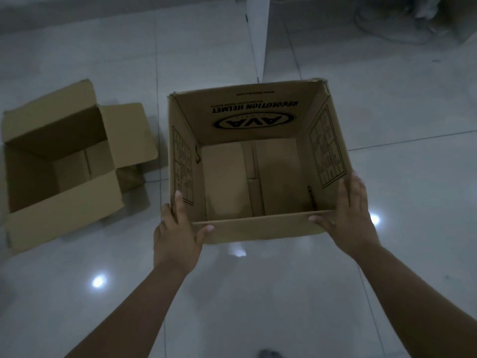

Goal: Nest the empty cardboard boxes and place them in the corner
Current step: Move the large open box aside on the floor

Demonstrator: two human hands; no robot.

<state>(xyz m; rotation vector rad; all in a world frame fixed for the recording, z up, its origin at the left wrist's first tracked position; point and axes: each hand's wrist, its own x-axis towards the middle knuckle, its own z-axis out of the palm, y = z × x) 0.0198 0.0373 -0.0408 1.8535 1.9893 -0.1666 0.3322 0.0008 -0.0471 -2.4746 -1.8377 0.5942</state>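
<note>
A large open cardboard box (255, 117) with upside-down helmet print inside is held in front of me, its inside empty. My left hand (178, 228) grips its near left corner, thumb on the near wall. My right hand (348, 215) grips the near right corner, fingers along the right wall. To the left, a second open cardboard box (64, 202) sits on the floor with its flaps spread outward, also empty.
The white tiled floor (387, 254) is glossy with light reflections. A white wall edge or pillar (255, 34) rises at the top centre. Dim objects lie at the top right (400, 19). Something grey shows at the bottom edge (268, 353).
</note>
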